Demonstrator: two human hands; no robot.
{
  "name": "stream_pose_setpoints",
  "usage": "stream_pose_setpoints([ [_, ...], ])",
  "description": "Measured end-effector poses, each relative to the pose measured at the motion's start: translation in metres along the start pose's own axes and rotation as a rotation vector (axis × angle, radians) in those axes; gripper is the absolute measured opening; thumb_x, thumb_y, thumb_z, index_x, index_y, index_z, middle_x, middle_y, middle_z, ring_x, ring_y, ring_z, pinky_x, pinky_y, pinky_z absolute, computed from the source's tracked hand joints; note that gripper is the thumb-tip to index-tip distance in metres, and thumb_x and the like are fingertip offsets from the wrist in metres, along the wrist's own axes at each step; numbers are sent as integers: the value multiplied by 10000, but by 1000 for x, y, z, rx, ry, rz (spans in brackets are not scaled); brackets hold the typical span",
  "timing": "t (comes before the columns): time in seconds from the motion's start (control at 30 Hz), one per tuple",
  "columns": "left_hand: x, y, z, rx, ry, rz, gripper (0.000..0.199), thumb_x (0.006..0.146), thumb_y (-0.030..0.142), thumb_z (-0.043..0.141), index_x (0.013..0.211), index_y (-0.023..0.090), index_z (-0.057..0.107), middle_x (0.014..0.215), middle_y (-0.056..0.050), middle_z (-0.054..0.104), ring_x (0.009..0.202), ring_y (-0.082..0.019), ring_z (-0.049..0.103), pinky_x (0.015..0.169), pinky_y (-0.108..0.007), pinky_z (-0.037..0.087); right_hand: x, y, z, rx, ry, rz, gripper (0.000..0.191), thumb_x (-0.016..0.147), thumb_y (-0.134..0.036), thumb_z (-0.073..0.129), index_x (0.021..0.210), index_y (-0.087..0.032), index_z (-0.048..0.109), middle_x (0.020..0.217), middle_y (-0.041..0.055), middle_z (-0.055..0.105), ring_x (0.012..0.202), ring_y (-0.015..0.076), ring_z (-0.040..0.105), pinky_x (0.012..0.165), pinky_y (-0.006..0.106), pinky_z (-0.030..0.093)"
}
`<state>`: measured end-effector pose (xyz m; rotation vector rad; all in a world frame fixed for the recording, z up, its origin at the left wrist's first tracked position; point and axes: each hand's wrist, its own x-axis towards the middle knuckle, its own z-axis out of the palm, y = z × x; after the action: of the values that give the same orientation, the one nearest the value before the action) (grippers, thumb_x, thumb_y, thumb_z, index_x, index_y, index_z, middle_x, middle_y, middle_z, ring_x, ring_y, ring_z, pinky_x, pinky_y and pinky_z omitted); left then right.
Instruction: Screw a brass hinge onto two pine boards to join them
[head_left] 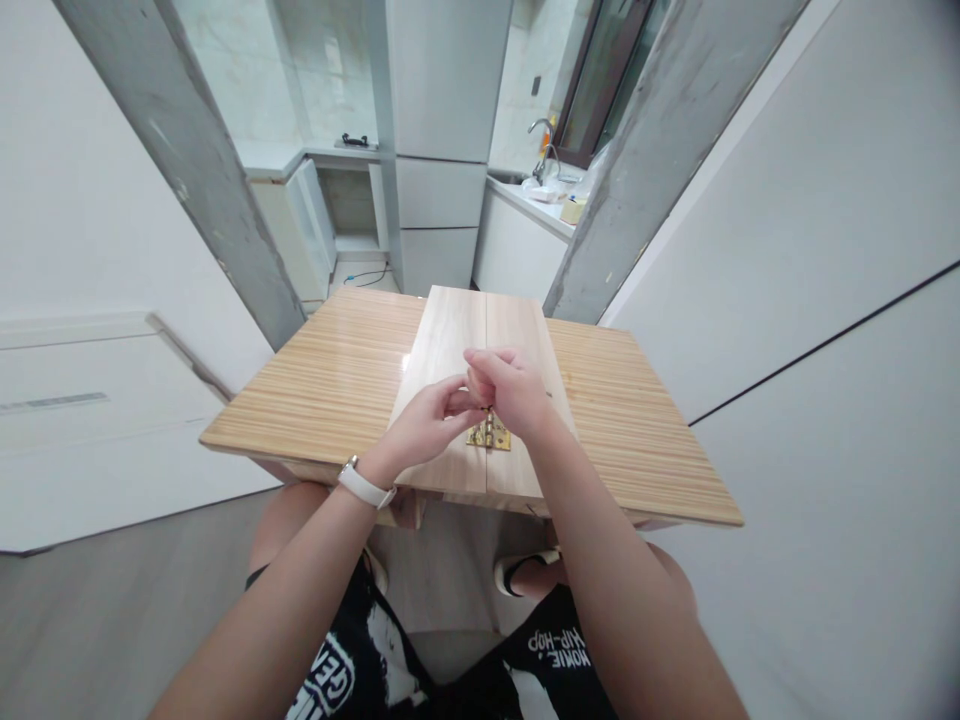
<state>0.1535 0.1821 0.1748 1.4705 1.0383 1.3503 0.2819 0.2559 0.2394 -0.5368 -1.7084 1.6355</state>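
In the head view, we see the left hand [429, 424] and the right hand [508, 388] meeting just above a brass hinge [489, 435]. The hinge lies on the seam of two pale boards [450, 340], at 6 o'clock of them. Both hands have the fingers curled; what they pinch we cannot tell. The boards rest on a striped wooden table [637, 420]. A white watch [365, 487] sits on the left wrist.

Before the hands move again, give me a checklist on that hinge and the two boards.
1. Brass hinge straddles the seam between the left board and right board: ok.
2. Boards lie flat, edges together, on the table: ok.
3. Left hand fingertips meet above the hinge: ok.
4. Right hand closed over something small: cannot tell what.
5. Screws in the hinge: cannot tell.
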Motion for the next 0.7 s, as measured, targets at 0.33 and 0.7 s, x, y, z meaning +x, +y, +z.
stream_pose_setpoints([
  [0.33, 0, 3, 12, 20, 128, 25, 255, 912, 274, 752, 1105, 150, 638, 1059, -94, 773, 1001, -232, 768, 924, -342, 616, -8, 0, 3, 11, 90, -22, 527, 940, -548, 651, 551, -225, 503, 514, -38, 481, 502, 111, 429, 526, 278, 359],
  [0.7, -10, 14, 19, 194, 275, -6, 218, 811, 114, 686, 1019, 125, 752, 916, -59, 798, 822, -199, 732, 700, -248, 561, -23, 3, 62, -226, 795, -104, 336, 984, -507, 610, 786, -257, 508, 698, -22, 522, 673, 172, 494, 651, 331, 399],
])
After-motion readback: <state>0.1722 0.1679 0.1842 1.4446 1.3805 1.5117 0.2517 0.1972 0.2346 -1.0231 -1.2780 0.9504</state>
